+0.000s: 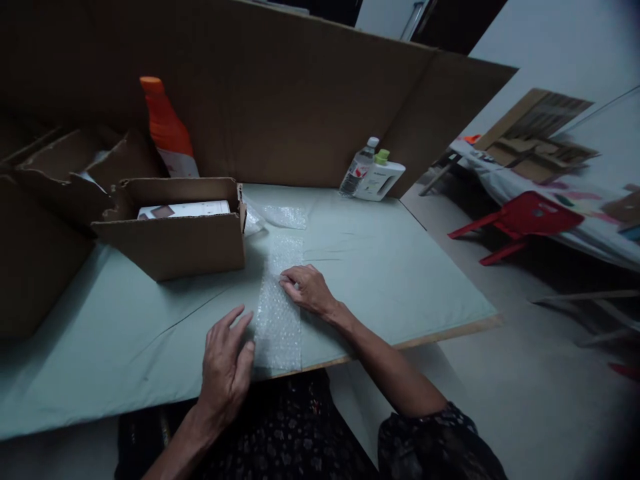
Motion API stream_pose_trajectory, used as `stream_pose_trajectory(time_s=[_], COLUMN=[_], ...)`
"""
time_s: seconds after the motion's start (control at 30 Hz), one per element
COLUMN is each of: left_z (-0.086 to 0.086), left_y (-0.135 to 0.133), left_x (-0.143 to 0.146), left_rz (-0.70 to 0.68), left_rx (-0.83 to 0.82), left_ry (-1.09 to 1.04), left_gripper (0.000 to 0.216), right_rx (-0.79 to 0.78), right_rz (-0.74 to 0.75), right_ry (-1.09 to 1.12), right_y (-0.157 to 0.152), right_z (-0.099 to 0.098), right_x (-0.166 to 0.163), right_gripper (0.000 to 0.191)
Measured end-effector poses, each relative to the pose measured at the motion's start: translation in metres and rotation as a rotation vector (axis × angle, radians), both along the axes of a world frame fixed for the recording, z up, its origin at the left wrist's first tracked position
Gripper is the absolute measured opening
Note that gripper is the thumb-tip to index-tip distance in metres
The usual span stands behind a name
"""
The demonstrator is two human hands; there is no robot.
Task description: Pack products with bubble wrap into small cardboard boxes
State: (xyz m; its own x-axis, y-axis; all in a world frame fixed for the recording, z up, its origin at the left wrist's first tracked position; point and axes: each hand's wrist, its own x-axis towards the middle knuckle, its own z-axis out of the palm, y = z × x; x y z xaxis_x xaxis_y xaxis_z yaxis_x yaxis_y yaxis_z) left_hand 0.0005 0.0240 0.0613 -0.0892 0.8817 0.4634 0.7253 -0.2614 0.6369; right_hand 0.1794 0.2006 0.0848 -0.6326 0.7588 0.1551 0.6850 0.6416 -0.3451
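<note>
A strip of bubble wrap [280, 327] lies flat on the pale green tabletop, running from the front edge toward the back. My right hand [310, 290] rests over its right side, thumb and fingertips pinched together on the wrap. To the left of the strip, my left hand [225, 360] hovers with fingers apart and holds nothing. Behind the strip is another piece of bubble wrap [287, 217], partly hidden by an open cardboard box [200, 247]. Inside that box stands a white printed box [200, 209].
An orange bottle [170, 130] stands behind the cardboard box. A clear water bottle [359, 168] and a white jug with a green cap [381, 181] stand at the back right. Cardboard panels [300, 100] wall the table's back. A red chair [525, 220] is off to the right.
</note>
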Motion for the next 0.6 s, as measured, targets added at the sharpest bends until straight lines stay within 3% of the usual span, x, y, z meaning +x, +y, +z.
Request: stream_pose_trajectory(time_s=[0.13, 0.27, 0.43, 0.6], left_z=[0.001, -0.013, -0.021, -0.02], left_y=[0.006, 0.011, 0.01, 0.009], left_x=[0.01, 0.013, 0.009, 0.004], left_rz=[-0.183, -0.173, -0.177, -0.184], left_rx=[-0.039, -0.127, -0.127, -0.094], left_ry=[0.236, 0.276, 0.259, 0.216], left_gripper=[0.028, 0.018, 0.021, 0.023], right_rx=[-0.01, -0.019, -0.035, -0.081], right_rz=[0.023, 0.071, 0.131, 0.189], right_ry=[-0.04, -0.065, -0.089, -0.091], right_y=[0.0, -0.008, -0.019, -0.021], right_z=[-0.002, -0.01, -0.018, -0.01], right_x=[-0.007, -0.011, -0.012, -0.007], right_gripper=[0.013, 0.016, 0.014, 0.037])
